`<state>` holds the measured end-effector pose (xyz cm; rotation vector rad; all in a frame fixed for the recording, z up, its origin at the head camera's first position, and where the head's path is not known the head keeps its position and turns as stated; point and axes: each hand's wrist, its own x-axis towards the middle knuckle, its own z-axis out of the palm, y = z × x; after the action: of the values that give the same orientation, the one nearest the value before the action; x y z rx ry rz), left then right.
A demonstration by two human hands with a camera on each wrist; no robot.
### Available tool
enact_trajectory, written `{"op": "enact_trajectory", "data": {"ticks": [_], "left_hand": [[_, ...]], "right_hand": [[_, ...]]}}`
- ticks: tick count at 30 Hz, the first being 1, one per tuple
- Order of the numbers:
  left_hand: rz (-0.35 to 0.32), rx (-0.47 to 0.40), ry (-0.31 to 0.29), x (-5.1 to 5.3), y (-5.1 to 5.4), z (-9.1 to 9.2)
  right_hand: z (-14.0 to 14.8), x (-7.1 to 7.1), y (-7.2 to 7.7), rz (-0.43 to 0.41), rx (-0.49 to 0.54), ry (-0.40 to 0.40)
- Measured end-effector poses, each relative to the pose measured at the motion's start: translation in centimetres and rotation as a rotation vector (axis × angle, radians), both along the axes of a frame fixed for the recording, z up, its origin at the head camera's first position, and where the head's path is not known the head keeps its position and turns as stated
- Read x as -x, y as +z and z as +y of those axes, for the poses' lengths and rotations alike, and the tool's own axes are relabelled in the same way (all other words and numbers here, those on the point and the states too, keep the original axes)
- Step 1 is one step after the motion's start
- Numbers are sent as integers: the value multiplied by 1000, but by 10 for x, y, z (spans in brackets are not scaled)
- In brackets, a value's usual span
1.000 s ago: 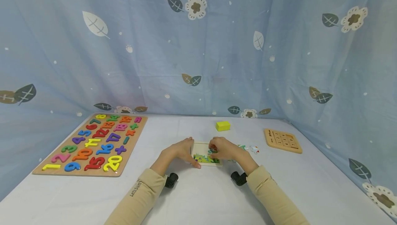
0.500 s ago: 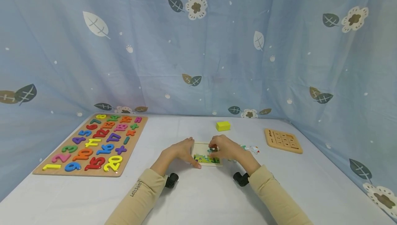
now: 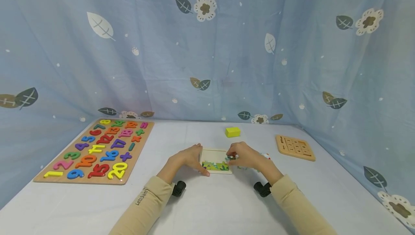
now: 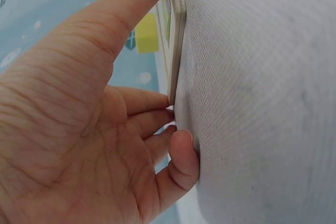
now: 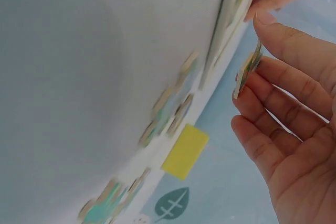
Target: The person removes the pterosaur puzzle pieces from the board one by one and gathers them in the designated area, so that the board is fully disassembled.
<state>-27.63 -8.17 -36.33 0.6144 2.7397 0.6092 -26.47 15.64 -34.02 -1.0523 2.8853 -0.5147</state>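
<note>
In the head view a small wooden puzzle tray (image 3: 212, 154) lies on the white table, its lower part filled with green picture pieces. My left hand (image 3: 188, 158) holds the tray's left side, the thumb at the near edge and a fingertip at the far corner (image 4: 171, 100). Just above the tray's right edge, my right hand (image 3: 245, 155) pinches a jigsaw piece (image 5: 248, 72) between thumb and fingers. The piece is tilted and clear of the table. Loose jigsaw pieces (image 5: 169, 104) lie right of the tray, partly hidden behind the right hand in the head view.
A yellow block (image 3: 232, 132) stands behind the tray. To the right lies a wooden number board (image 3: 295, 148). On the left is a large board (image 3: 124, 181) with colourful numbers and signs. A blue patterned curtain (image 3: 207, 55) hangs behind the table.
My right hand has moved to the right with the jigsaw piece, from over the tray to its right edge. The left hand and the tray have stayed put.
</note>
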Motion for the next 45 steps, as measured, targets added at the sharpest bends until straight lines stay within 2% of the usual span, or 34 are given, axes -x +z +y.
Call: {"op": "enact_trajectory", "data": {"ticks": [12, 34, 45], "left_hand": [[-5, -18, 3, 1, -4, 0], [0, -3, 7, -2, 0, 0], [0, -29, 6, -1, 0, 0]], "right_hand": [[25, -3, -3, 2, 5, -14], [68, -11, -7, 12, -2, -63], [86, -13, -8, 42, 16, -72]]}}
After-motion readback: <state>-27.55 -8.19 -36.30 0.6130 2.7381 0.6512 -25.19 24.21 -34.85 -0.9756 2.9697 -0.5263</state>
